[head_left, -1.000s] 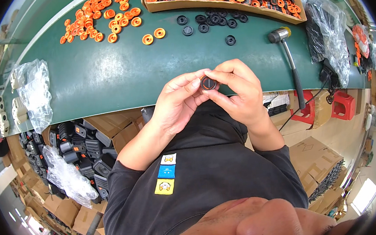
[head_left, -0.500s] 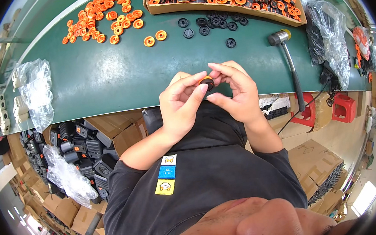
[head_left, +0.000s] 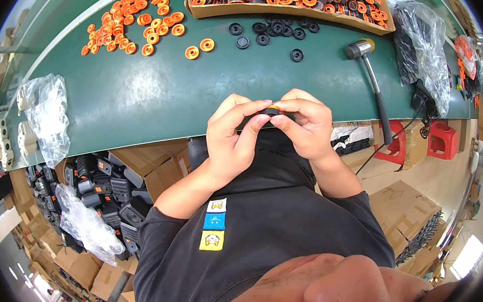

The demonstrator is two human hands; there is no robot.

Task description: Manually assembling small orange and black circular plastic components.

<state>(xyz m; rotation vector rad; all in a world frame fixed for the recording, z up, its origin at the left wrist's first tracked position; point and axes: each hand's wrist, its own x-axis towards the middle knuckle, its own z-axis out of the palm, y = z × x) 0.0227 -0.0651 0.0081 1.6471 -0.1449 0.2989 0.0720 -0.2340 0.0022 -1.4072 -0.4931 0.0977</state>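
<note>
Just above the table's near edge, a small round knob (head_left: 271, 112) with a black part and an orange part sits between my hands. My left hand (head_left: 234, 131) grips it from one side with thumb and fingers. From the other side my right hand (head_left: 307, 123) pinches it too, so the fingertips cover most of it. Beyond them on the green table (head_left: 164, 100) lie loose black discs (head_left: 262, 39) and a heap of orange knob parts (head_left: 124, 27).
A cardboard box (head_left: 293, 12) of orange and black knobs stands at the far side. At the right lies a mallet (head_left: 373, 78), its handle overhanging the near edge. Clear plastic bags (head_left: 49, 120) rest at the left; a red stool (head_left: 442, 139) stands below right.
My right hand has closed in from an open pose, and its thumb and fingers now pinch the knob. My left hand keeps its grip, and the knob has tilted slightly.
</note>
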